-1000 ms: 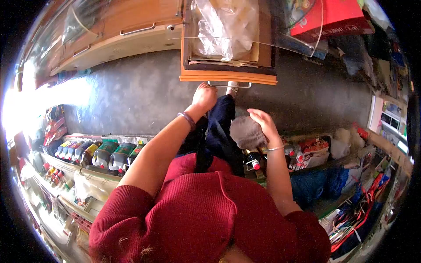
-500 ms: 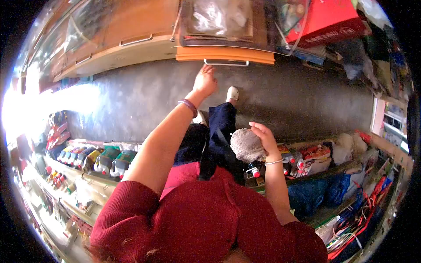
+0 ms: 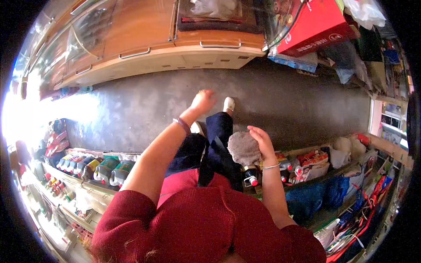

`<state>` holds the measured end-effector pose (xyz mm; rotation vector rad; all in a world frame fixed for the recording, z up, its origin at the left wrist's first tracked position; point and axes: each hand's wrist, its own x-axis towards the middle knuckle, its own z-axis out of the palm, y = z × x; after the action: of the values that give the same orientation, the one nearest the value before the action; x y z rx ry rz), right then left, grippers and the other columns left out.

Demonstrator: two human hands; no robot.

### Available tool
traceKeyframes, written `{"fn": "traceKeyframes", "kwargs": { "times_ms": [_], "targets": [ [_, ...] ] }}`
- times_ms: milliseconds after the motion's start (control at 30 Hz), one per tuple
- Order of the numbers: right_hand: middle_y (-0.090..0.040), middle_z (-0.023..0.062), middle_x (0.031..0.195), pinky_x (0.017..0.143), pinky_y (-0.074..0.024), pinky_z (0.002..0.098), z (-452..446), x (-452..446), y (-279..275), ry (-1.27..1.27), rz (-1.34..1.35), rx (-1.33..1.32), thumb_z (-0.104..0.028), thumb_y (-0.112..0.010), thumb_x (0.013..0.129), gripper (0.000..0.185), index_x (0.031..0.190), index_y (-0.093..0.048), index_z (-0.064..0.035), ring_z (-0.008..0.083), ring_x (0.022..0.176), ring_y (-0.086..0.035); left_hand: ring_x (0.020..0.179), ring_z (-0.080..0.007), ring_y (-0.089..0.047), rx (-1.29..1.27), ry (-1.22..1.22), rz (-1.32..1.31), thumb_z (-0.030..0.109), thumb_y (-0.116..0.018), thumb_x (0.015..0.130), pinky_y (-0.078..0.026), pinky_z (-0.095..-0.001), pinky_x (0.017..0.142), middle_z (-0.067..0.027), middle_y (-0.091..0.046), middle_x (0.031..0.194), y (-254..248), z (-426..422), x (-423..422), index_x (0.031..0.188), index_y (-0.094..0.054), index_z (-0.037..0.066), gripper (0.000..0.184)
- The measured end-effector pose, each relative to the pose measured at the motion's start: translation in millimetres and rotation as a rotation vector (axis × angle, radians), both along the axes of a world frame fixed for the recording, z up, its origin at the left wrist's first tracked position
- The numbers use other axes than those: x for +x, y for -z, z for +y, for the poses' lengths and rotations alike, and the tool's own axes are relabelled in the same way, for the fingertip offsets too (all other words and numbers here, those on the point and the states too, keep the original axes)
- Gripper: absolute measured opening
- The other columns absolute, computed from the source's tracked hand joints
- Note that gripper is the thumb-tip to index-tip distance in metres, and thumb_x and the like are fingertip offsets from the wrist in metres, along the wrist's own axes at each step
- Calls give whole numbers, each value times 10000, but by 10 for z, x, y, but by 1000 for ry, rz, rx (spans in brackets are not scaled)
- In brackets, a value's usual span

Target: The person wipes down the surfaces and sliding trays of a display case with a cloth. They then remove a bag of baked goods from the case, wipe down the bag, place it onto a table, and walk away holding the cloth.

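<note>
A grey fluffy cloth (image 3: 244,148) is in my right hand (image 3: 262,141), which is wrapped along its right side with the fingertips showing at the top. My left hand (image 3: 204,101) is over the grey floor, away from the drawer handle (image 3: 220,45); its fingers are smeared by motion. The drawer below the glass counter (image 3: 131,26) is flush with the front, and clear plastic bags (image 3: 215,8) lie behind the glass above it.
Large bottles (image 3: 105,168) line a low shelf at the left. A bottle with a red cap (image 3: 250,176) stands below the cloth. A red box (image 3: 315,30) is at the upper right, and blue bags (image 3: 307,197) are at the lower right.
The drawer, pulled out a second ago, has gone back into the counter. My left hand has come away from its handle. My right hand still holds the cloth and has sunk slightly in view.
</note>
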<state>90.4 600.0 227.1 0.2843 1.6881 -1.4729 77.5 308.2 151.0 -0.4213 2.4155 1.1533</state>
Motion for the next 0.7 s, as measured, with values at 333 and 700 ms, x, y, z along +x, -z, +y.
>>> {"fn": "traceKeyframes", "kwargs": {
  "times_ms": [333,700],
  "targets": [
    [-530,78,1165,896,-433,284,-1224,-24,-378,-23,217,-314,-255,-671,822,537,1261,-466,-23,146,1057,-507,1012,-280,-590,1681,-861,-399,373,-521,910,-497,-450,860,-123,-550,1208,-893,196,1132,1285,-430,51,502],
    [-641,53,1049,851,-453,297,-2814,-36,-1166,-167,170,-558,-114,-581,848,252,1086,-614,-37,168,951,-583,1008,-163,-545,1113,-1072,513,293,-594,879,-444,-291,850,-63,-589,1110,-2010,-1442,1656,1244,-497,40,454]
  ]
}}
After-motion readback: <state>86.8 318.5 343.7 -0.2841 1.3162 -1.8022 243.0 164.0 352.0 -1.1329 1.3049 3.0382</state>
